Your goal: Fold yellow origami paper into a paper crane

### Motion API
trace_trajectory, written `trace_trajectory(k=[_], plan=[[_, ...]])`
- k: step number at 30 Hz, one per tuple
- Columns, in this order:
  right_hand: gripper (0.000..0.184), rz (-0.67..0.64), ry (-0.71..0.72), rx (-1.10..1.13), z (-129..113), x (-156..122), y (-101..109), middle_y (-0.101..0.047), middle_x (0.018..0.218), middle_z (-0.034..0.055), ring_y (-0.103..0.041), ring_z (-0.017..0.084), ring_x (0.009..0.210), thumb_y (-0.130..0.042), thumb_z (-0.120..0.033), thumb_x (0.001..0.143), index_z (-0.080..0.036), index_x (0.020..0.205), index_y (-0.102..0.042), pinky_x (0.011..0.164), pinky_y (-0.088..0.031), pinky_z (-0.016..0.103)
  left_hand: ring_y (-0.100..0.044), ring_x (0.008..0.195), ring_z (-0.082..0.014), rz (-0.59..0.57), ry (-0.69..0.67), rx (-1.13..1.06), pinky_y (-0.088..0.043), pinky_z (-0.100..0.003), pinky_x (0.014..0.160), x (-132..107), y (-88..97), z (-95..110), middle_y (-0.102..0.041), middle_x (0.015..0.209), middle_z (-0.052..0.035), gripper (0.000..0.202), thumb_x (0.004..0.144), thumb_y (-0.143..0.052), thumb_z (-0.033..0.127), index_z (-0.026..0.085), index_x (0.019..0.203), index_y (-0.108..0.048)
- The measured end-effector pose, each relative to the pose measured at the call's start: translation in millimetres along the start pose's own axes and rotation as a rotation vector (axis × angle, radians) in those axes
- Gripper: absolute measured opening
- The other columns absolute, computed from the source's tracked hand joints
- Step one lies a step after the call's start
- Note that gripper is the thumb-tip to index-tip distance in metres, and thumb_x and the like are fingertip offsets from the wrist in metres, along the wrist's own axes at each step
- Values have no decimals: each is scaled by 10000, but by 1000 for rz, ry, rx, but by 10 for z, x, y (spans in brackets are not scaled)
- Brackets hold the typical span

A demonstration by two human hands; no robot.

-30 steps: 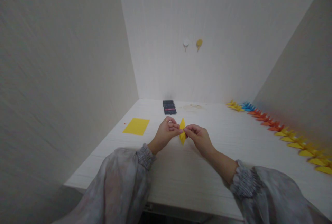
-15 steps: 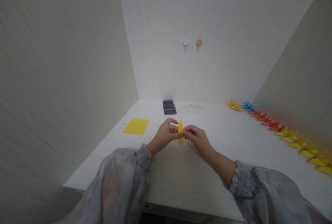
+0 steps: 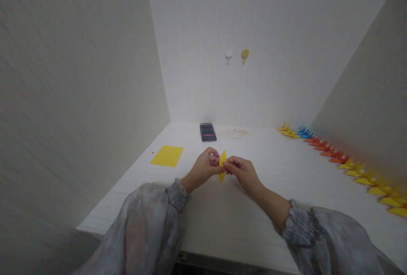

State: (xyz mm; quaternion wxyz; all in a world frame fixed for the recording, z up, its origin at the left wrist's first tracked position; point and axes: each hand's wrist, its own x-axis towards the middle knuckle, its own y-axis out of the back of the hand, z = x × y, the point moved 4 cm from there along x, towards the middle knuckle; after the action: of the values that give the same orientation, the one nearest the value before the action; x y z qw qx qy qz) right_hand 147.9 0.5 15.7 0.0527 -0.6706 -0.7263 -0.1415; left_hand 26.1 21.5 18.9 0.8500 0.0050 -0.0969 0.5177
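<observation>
We take the phone (image 3: 208, 134), which lies on the counter (image 3: 229, 224) near the back wall (image 3: 197, 75), as our landmark. Nearer to us than the phone and slightly to its right, we find the paper (image 3: 223, 156), yellow and folded into a narrow form with a point at each end. We see the left hand (image 3: 205, 166) clamped on its left side, thumb in front, and the right hand (image 3: 244, 169) pinching its right edge between thumb and fingers. We cannot tell whether the paper touches the counter. To the left of the phone and nearer to us, we note a flat yellow sheet (image 3: 167, 156), with a small orange scrap (image 3: 153, 152) just beside it. Well to the right of the phone, we observe a row of folded cranes: far yellow cranes (image 3: 288, 131), blue cranes (image 3: 304, 132), orange cranes (image 3: 324, 146) and near yellow cranes (image 3: 369, 180), the last closest to us. Above the phone and to its right, we see a white hook (image 3: 228, 54) and a yellow hook (image 3: 244, 54) on the wall.
</observation>
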Motion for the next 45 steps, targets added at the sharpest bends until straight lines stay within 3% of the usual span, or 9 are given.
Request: trace_trajectory(k=[4, 9, 15, 21, 27, 31, 37, 45], plan=[[171, 70, 64, -57, -49, 1, 39, -528, 553, -17, -462, 98, 523, -580, -331, 693, -167, 643, -578, 509, -364, 228, -550, 583, -79, 22, -48, 12, -401, -204, 554, 11, 24, 19, -564, 662, 25, 395, 533, -708, 236, 150, 804, -433], [140, 146, 234, -167, -133, -17, 95, -530, 614, -4, -488, 107, 563, -570, -311, 718, -183, 670, -598, 527, -388, 236, -457, 478, -55, 89, -49, 155, -347, -192, 482, 1, 86, 64, -506, 525, 40, 252, 628, -632, 315, 120, 778, -575], [102, 98, 345, -229, -193, -42, 87, -559, 694, 16, -530, 118, 600, -555, -273, 744, -198, 708, -615, 558, -439, 251, -565, 681, -119, 46, -46, -22, -431, -285, 709, -36, 50, 108, -626, 712, -37, 234, 633, -632, 302, 114, 767, -593], [67, 123, 429, -233, -234, -40, 114, -569, 787, 31, -543, 145, 752, -569, -240, 734, -225, 760, -629, 660, -456, 279, -559, 762, -137, 26, -119, -23, -424, -317, 769, -42, 52, 135, -624, 799, -52, 230, 621, -644, 284, 119, 779, -617], [85, 66, 409, -142, -192, -19, 107, -548, 878, 33, -541, 155, 831, -597, -238, 709, -254, 776, -648, 717, -461, 300, -545, 830, -139, 116, -236, 102, -424, -320, 810, -28, 78, 167, -596, 839, -40, 140, 632, -638, 253, 137, 705, -607], [95, 83, 422, -169, -216, -29, 122, -546, 881, 33, -536, 160, 845, -585, -236, 720, -265, 775, -657, 757, -448, 325, -543, 854, -134, 81, -324, 116, -436, -317, 817, -37, 64, 173, -572, 871, -45, 138, 630, -644, 220, 143, 732, -591], [112, 84, 464, -180, -251, -51, 129, -528, 897, 34, -530, 156, 854, -576, -208, 727, -267, 785, -652, 761, -434, 317, -548, 855, -132, 34, -348, 147, -473, -311, 780, -74, 66, 180, -474, 1067, -80, 176, 622, -651, 220, 140, 768, -592], [98, 39, 469, -197, -318, -81, 93, -511, 887, 37, -518, 159, 846, -567, -236, 732, -260, 788, -645, 756, -430, 312, -540, 812, -122, 24, -381, 211, -482, -284, 731, -112, 44, 259, -495, 994, -74, 160, 640, -640, 239, 141, 759, -597]])
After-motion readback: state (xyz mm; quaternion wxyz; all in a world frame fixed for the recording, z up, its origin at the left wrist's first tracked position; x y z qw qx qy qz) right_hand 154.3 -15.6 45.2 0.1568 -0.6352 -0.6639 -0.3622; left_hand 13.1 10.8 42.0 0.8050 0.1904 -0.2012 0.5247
